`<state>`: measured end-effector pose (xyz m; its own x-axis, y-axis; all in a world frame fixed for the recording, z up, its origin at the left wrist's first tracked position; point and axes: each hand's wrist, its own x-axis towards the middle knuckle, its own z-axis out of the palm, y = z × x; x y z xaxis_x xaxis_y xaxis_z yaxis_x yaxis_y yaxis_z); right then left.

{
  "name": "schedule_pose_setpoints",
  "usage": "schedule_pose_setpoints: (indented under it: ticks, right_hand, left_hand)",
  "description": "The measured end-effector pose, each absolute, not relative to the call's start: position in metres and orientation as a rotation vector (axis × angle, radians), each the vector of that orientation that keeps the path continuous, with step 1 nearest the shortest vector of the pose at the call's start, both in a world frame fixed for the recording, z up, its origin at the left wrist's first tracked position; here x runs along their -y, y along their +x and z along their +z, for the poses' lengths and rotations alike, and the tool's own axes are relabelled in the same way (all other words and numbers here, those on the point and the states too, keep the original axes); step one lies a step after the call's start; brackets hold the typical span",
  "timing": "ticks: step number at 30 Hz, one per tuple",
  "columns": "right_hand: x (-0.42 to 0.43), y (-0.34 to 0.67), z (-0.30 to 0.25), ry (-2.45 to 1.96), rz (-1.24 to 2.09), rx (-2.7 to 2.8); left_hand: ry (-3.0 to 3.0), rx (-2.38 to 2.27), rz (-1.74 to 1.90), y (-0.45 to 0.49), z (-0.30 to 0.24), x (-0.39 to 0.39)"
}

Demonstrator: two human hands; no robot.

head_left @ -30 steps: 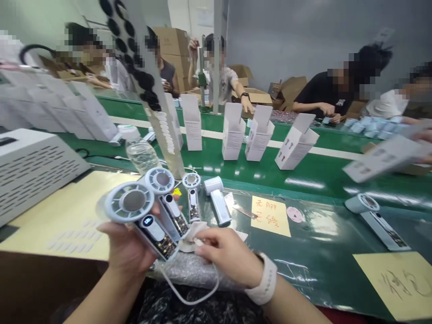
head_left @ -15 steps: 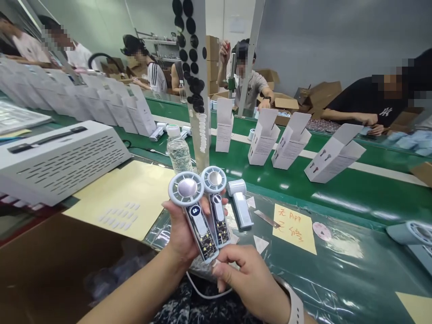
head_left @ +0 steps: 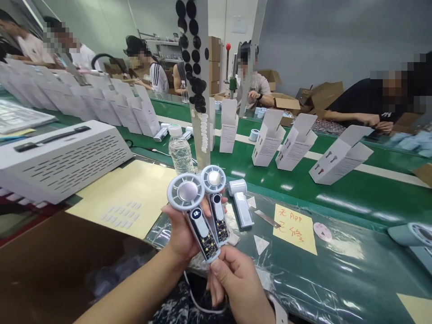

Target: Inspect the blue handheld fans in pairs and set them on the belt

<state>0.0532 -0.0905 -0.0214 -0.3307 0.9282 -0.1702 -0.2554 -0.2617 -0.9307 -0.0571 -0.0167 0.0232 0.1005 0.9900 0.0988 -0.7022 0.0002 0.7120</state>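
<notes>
White plastic hand fans (head_left: 186, 192) fill the wide grip of the left hand (head_left: 180, 231); the right hand (head_left: 238, 288) pinches one end in a narrow grip.

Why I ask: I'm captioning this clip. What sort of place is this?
Probably a factory assembly and packing line: a green conveyor belt carries white product boxes, a co-worker sits alongside, and the left hand holds two handheld fans with exposed circuit boards.

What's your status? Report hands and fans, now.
Left hand cradling two handheld fans, one display lit. Right hand pinching the larger fan's base. White cable trailing below; third fan lying on the mat.
</notes>
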Motion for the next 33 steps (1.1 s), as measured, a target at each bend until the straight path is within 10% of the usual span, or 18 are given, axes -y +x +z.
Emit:
schedule_pose_setpoints:
  ticks: [33]
  right_hand:
    - [0.091,0.108,-0.011,-1.151,1.134,1.353]
  left_hand:
    - [0.781,-0.312,1.293,-0.058,0.024,0.020]
